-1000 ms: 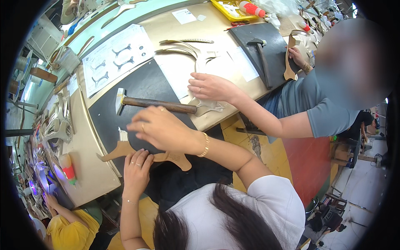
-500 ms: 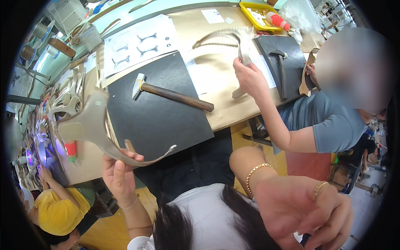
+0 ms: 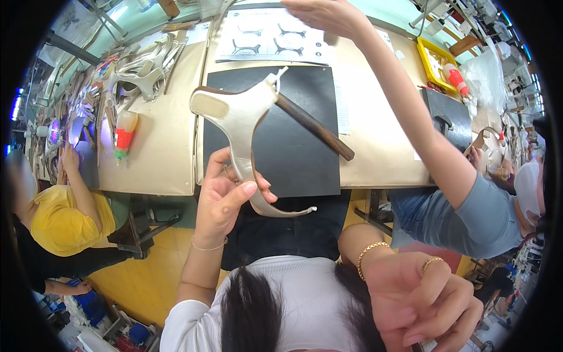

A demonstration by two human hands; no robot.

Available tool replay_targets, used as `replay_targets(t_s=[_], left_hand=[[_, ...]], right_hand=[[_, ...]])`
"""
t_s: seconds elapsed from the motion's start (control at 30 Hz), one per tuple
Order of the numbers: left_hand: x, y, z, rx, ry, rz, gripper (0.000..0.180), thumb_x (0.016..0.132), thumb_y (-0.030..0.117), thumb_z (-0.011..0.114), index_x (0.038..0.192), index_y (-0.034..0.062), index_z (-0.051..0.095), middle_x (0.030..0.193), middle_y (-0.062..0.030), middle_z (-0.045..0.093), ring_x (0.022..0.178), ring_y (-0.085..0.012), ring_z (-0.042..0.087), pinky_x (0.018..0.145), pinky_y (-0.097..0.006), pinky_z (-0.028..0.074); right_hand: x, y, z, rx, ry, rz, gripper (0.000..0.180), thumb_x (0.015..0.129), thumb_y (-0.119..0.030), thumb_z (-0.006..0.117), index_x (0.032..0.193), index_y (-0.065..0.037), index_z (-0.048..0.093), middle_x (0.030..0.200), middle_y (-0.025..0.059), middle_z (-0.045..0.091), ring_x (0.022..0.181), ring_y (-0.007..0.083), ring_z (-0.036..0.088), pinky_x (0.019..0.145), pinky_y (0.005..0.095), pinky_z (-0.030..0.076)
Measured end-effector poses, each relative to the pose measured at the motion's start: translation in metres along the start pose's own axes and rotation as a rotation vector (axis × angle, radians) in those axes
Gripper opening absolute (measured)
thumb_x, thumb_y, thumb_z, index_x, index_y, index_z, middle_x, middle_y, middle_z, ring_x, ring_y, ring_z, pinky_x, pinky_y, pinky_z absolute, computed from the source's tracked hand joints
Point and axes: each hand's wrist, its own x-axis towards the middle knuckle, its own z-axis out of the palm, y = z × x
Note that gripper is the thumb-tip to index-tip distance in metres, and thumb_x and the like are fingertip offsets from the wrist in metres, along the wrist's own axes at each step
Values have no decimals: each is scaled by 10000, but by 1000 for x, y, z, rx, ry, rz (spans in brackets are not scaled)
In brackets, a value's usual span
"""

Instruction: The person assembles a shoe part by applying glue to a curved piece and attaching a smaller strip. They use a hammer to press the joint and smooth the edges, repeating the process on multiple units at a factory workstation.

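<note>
My left hand (image 3: 226, 196) grips a pale gold, branching leather strap piece (image 3: 237, 114) by its narrow lower stem, thumb in front. The piece is held up over a black mat (image 3: 311, 170); one thin end curves out to the right below my fingers. A hammer (image 3: 316, 129) with a brown wooden handle lies on the mat, its head mostly hidden behind the leather. Close to the camera at lower right is my right hand (image 3: 419, 299), with a ring and a gold bracelet. Its fingers are curled, and what they hold, if anything, is hidden.
A co-worker's arm (image 3: 410, 94) reaches across the table from the right, above a printed sheet (image 3: 272, 44). Leather pieces (image 3: 143, 76) and a red-labelled squeeze bottle (image 3: 125, 136) lie at left. A yellow tray (image 3: 431, 67) stands at right. A person in yellow (image 3: 67, 220) sits at left.
The view has swung left. The leather piece in my left hand has turned more upright and now covers the hammer's head. The co-worker's hand has moved from the right toward the printed sheet.
</note>
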Motion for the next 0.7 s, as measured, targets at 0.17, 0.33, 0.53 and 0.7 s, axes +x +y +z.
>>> replay_targets(t_s=[0.17,0.33,0.53,0.7], left_hand=[[-1,-3,-6,-52,83,-90,202,971,133,617,1114,15,538,849,-126,659,719,-223,689,700,-347,592],[-1,-3,-12,-20,115,-133,190,981,151,620,1079,-9,589,810,-100,648,625,-159,649,588,-276,553],[-2,-3,-14,-32,101,-181,226,967,154,659,1094,-33,648,818,-83,643,607,-140,633,555,-245,526],[-4,-4,-10,111,106,-101,170,955,125,667,988,-40,691,837,-61,604,606,-146,628,534,-237,505]], right_hand=[[-4,-1,4,59,-25,35,383,857,19,658,1171,-202,673,1136,-64,520,850,141,531,666,349,415],[-4,2,0,174,-126,89,427,851,55,640,1193,-200,657,1122,-51,512,843,158,534,659,368,424],[-5,-1,12,105,-19,135,327,860,0,674,1130,-184,675,1111,-42,523,801,176,556,645,369,414],[-4,2,11,100,-7,118,263,846,-54,705,1093,-139,675,1060,4,555,806,213,578,674,375,441]])
